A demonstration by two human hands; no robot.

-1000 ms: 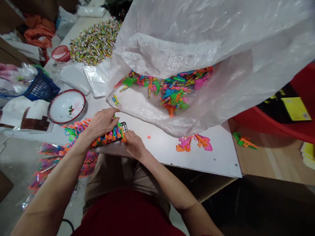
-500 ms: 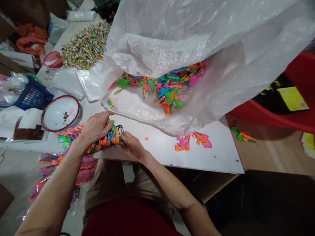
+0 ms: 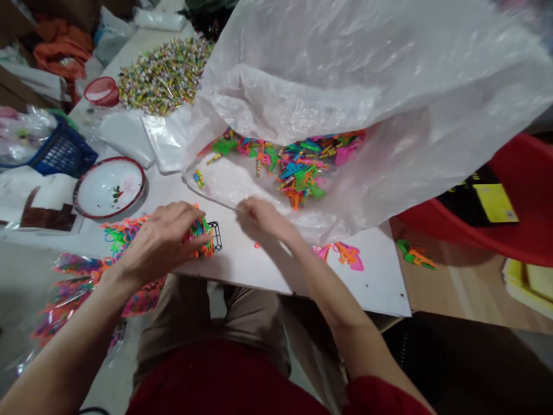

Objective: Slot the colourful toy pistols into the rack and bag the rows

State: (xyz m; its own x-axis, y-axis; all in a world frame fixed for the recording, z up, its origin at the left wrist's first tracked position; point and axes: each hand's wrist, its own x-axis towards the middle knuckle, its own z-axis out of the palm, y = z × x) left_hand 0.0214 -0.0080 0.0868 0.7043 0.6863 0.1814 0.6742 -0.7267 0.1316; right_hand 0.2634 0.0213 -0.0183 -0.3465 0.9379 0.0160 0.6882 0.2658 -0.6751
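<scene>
My left hand (image 3: 166,237) lies across a row of small bright plastic toys (image 3: 203,237), fingers on the far side and thumb on the near side. The row sits in a black plastic grid rack (image 3: 216,236), whose bare end sticks out to the right. My right hand (image 3: 261,216) is at the front edge of a big translucent plastic bag (image 3: 294,109), its fingers curled and blurred; whether they hold anything is unclear. Inside the bag lies a heap of coloured toy pistols (image 3: 305,178). More bright plastic pieces (image 3: 123,233) lie left of my left hand.
Pink and orange toy pistols (image 3: 348,255) lie at the right of the white table (image 3: 268,271). An enamel bowl (image 3: 110,187), a blue basket (image 3: 64,150) and a pile of small wrapped pieces (image 3: 166,75) are on the left. A red tub (image 3: 484,213) stands at right.
My right hand has left the rack's end and moved up and right to the bag's edge. My left hand stays over the toys, its fingers shifted slightly.
</scene>
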